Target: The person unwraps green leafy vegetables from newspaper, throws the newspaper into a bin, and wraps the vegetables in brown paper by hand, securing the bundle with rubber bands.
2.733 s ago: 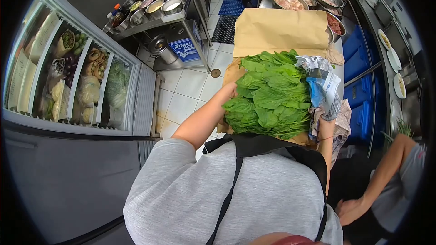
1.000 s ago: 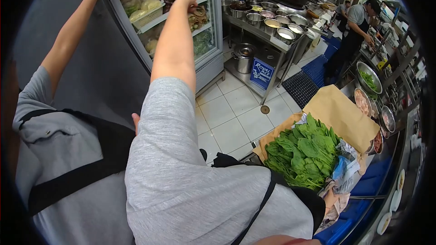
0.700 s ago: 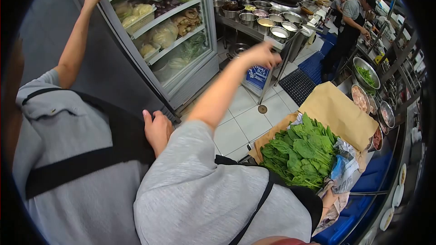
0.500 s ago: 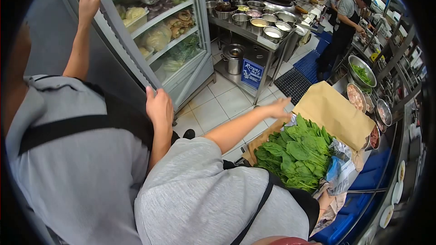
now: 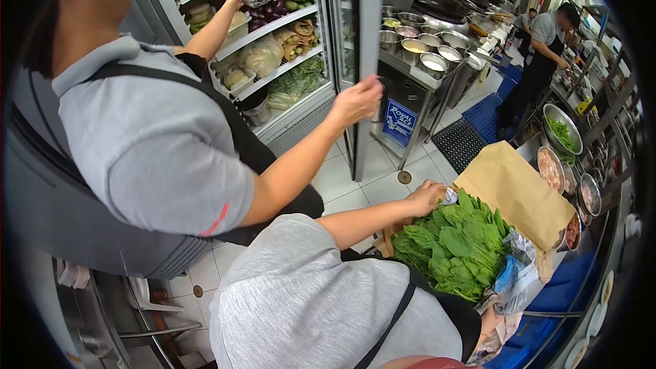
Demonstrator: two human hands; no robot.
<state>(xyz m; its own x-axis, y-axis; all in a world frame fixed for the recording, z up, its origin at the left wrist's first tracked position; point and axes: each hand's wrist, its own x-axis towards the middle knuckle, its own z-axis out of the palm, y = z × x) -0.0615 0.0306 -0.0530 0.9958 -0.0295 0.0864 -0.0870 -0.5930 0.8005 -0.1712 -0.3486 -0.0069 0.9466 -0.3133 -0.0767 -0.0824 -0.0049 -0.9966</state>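
Observation:
A pile of green leafy vegetables (image 5: pixel 454 246) lies on brown paper (image 5: pixel 516 195) in front of me. My left hand (image 5: pixel 427 197) is at the near-left edge of the pile, fingers curled onto the edge of the brown paper beside a bit of crumpled plastic. On the right side of the leaves, my right hand (image 5: pixel 488 322) shows only in part by the newspaper (image 5: pixel 502 342); its fingers are hidden. A clear and blue plastic bag (image 5: pixel 516 273) rests against the leaves just above it.
A co-worker (image 5: pixel 164 130) stands close on my left, one hand on the open fridge door (image 5: pixel 369 61), the other reaching into the fridge shelves (image 5: pixel 273 24). Metal bowls (image 5: pixel 562 130) line the right. Steel pots stand on a counter (image 5: pixel 413 72). Another person (image 5: pixel 547 48) works farther back.
My left hand has gone from spread fingers to curled on the paper's edge. The co-worker has swung the fridge door wider and reached inside. My view has shifted slightly left.

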